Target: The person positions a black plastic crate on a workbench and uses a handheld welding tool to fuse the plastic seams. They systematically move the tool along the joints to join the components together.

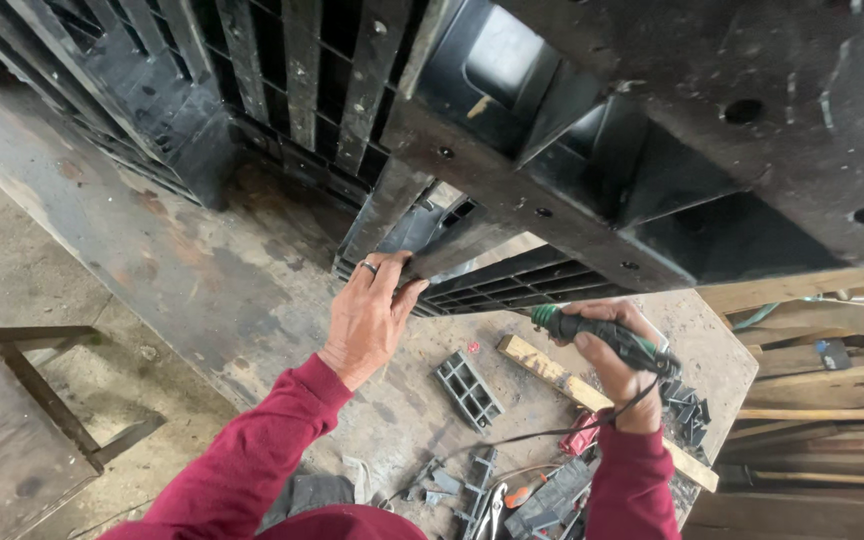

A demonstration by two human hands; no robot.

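R hand (pixel 620 365) is fully closed round a black tool with green collar (pixel 600 335), thumb side up, tip pointing left toward the lower edge of the black plastic pallet (pixel 592 130); cable (pixel 592 425) drops from the butt end down past the wrist. Can't tell if the tip actually touches the plastic, looks just short of it. L hand (pixel 370 318) is mostly open, fingers flat and curled over a broken slat edge of the pallet (pixel 422 235), ring on one finger, pressing/steadying rather than gripping anything loose. Pallet is tipped up on the stained workbench (pixel 202 270), leaning over the hands, grid underside facing cam. Progress, judging by layout only: repair looks mid-way at best, as the slat area by L hand is visibly cracked/gapped, and loose black grid offcuts (pixel 468 388) lie on the bench just below, more scraps (pixel 687 408) by the R wrist. A wood strip (pixel 572 385) lies under the R hand, red-handled tool (pixel 580 435) and pliers-type bits near the bench edge. Timber stack (pixel 822 400) to the right, wooden stool (pixel 12 430) far left on the floor.
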